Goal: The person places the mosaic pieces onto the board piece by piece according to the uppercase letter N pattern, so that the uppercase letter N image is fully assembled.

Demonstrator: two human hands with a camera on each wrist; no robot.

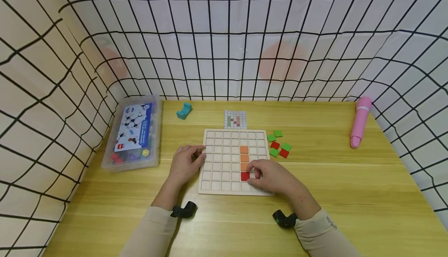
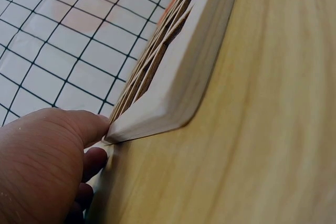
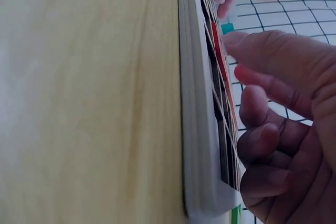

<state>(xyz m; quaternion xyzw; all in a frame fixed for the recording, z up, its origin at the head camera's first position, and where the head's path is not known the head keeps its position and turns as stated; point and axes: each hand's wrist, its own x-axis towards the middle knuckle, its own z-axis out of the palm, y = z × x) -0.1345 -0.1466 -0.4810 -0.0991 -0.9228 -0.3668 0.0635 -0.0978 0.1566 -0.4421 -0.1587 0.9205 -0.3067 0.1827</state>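
A pale wooden grid board [image 1: 224, 192] lies on the table. Three orange square tiles [image 1: 244, 149] stand in one column of its cells, with a red tile [image 1: 245, 176] just below them. My right hand [image 1: 274, 176] is over the board's right side, thumb and index finger apart beside the red tile, the other fingers curled. The right wrist view shows the red tile [image 3: 219, 53] low in its cell, close to the thumb. My left hand [image 1: 185, 163] touches the board's left edge; the left wrist view shows its thumb [image 2: 94, 126] against the board's corner.
Loose green tiles [image 1: 278, 133] and red tiles [image 1: 284, 153] lie right of the board. Behind it is a small pattern card [image 1: 235, 119]. A clear plastic case [image 1: 131, 163] and a teal block [image 1: 184, 111] are at left, a pink tube-shaped object [image 1: 359, 123] far right. Black netting [image 1: 229, 33] stands behind.
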